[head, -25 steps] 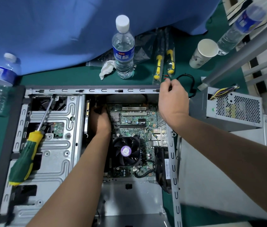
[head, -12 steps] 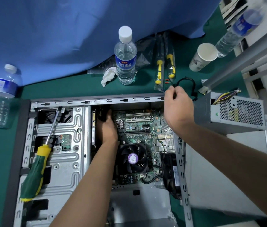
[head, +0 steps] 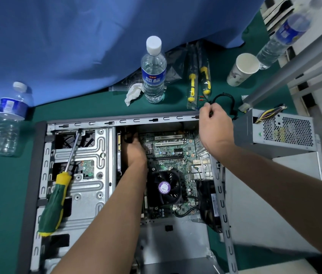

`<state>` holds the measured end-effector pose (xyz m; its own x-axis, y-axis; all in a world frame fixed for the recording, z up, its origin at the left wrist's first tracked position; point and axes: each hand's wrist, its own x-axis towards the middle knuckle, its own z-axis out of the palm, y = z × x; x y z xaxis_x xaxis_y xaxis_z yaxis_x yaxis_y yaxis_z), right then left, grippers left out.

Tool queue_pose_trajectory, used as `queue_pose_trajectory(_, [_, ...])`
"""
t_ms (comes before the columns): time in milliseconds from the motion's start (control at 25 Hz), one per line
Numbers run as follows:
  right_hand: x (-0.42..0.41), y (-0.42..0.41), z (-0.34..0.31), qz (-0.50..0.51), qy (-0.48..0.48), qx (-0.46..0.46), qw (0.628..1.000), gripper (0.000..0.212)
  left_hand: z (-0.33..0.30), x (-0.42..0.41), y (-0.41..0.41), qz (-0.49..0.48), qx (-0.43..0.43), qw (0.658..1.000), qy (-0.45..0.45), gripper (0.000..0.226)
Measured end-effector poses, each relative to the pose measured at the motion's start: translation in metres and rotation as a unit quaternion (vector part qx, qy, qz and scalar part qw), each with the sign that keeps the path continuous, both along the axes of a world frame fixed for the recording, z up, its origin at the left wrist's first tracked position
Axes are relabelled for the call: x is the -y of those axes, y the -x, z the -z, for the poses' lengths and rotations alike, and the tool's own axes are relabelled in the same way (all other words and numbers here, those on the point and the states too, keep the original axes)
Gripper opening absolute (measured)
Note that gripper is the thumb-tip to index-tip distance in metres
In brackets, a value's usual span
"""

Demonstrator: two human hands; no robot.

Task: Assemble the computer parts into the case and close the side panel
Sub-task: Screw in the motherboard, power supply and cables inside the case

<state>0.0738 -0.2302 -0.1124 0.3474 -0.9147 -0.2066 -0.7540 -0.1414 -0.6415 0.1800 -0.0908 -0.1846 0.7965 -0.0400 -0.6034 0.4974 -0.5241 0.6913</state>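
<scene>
Compared with a second before, the right hand [head: 215,127] had lifted off the far rim of the case [head: 156,120] and pinched the black cable [head: 224,99] looping just beyond that rim; the left hand [head: 134,151] had kept its place deep inside, at the far left edge of the motherboard [head: 172,153]. Its fingers were hidden in the dark gap there, so whether they gripped anything could not be told.

That shift suggested a cable was being drawn toward the case for connection, a middle step: the power supply [head: 282,133] sat outside, just right of the case's far right corner, with its wires spilling loose, and the side panel was not yet on.

Within the case, the CPU fan [head: 165,187] sat nearer than the left hand, and a green-and-yellow screwdriver [head: 56,196] lay across the drive cage [head: 81,175] on the case's left side. It would need removing before closing.

Beyond the case's far rim stood a water bottle [head: 153,72], a crumpled tissue [head: 133,93], two bagged yellow tools [head: 198,84] and a paper cup [head: 242,69]. Another bottle [head: 8,119] stood off the case's left.
</scene>
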Motion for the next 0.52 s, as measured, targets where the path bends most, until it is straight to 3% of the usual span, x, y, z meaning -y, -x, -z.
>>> queue_pose_trajectory(160, [0.0, -0.002, 0.001, 0.013, 0.007, -0.009, 1.0, 0.038, -0.027, -0.006, 0.023, 0.045, 0.001, 0.997, -0.065, 0.043])
queue_pose_trajectory(240, [-0.001, -0.002, 0.0, 0.017, 0.011, -0.015, 1.0, 0.038, -0.052, -0.019, 0.041, 0.142, 0.004, 0.99, -0.016, 0.058])
queue_pose_trajectory(280, [-0.002, -0.002, -0.001, 0.017, 0.013, -0.017, 1.0, 0.039, -0.065, -0.03, 0.049, 0.219, 0.034, 0.975, -0.001, 0.057])
queue_pose_trajectory(360, [-0.003, -0.003, -0.003, 0.018, 0.017, -0.021, 0.999, 0.039, -0.089, -0.06, 0.058, 0.351, 0.185, 0.918, -0.021, 0.047])
queue_pose_trajectory(440, [-0.004, -0.002, -0.006, 0.013, 0.017, -0.022, 1.0, 0.038, -0.101, -0.097, 0.055, 0.381, 0.33, 0.862, -0.054, 0.045])
queue_pose_trajectory(520, [-0.004, -0.002, -0.007, -0.001, 0.015, -0.026, 1.0, 0.038, -0.102, -0.131, 0.041, 0.371, 0.38, 0.841, -0.1, 0.045])
